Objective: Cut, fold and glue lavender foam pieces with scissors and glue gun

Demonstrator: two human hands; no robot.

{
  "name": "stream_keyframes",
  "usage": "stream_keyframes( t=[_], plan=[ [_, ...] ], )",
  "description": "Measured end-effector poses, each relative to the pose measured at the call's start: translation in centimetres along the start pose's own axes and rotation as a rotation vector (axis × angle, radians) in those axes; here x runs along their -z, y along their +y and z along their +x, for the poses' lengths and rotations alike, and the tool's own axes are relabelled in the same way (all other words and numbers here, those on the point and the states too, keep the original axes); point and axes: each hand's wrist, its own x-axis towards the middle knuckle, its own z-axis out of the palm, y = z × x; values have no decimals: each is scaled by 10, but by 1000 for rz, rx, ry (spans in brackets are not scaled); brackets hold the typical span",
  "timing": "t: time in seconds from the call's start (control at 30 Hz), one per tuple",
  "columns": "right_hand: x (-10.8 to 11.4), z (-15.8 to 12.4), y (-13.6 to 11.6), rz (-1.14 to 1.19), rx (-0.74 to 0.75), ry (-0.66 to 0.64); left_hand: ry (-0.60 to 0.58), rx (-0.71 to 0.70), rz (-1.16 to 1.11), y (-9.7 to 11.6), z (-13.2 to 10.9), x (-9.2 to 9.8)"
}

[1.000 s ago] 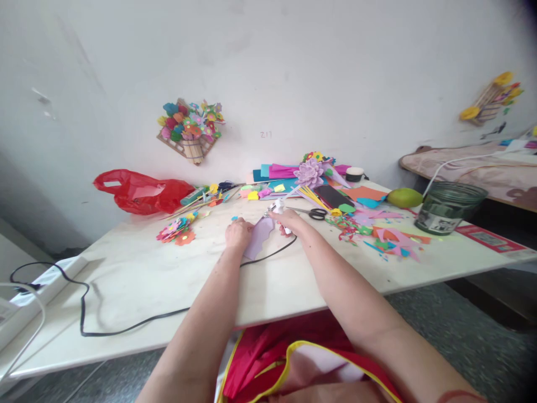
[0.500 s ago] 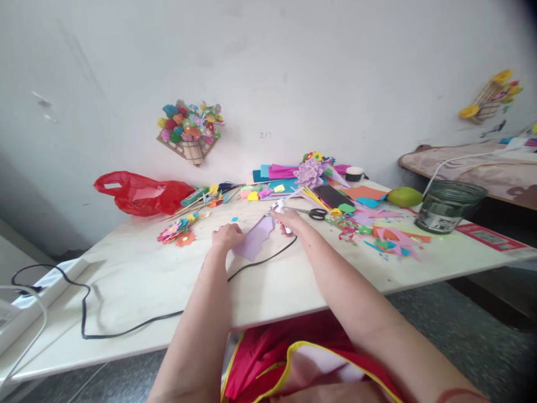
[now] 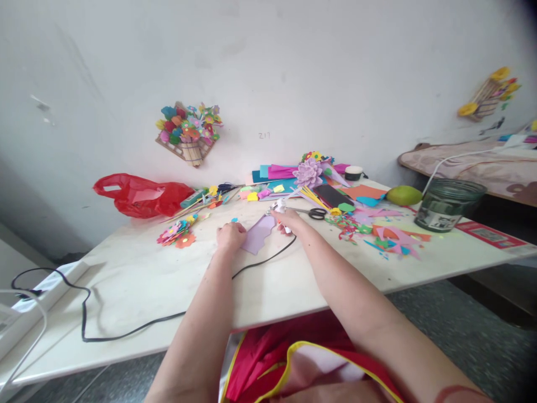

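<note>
A pale purple craft sheet [image 3: 259, 235] with one wavy cut edge lies at the middle of the table. My left hand [image 3: 231, 235] has its fingers closed on the sheet's left end. In my right hand [image 3: 288, 221] is a white glue gun [image 3: 282, 207], its nozzle at the sheet's upper corner; whether the tip touches cannot be made out. A black cord [image 3: 268, 259] trails below the sheet and passes behind my left forearm. Black-handled scissors [image 3: 318, 214] rest just right of the glue gun.
Bright paper flowers [image 3: 178, 230] and a red plastic bag [image 3: 142, 195] are on the left. Colourful scraps [image 3: 394, 238], a green fruit [image 3: 404, 196] and a glass jar [image 3: 448, 206] stand right. A purple flower [image 3: 309, 173] sits at the back. A power strip [image 3: 46, 296] lies along the left edge.
My left hand has shifted slightly right and up, and the left end of the purple sheet has risen with it. My right hand and the glue gun stay nearly in place.
</note>
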Motion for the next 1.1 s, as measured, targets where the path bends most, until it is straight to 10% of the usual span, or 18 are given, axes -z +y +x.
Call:
stream_keyframes(
  t=[0.77,1.1],
  plan=[
    [0,-6,0,-41,108,-156,55,-14,-62,-5,4,-11],
    [-3,8,2,-16,18,39,22,-22,-43,-5,4,-8]
  ],
)
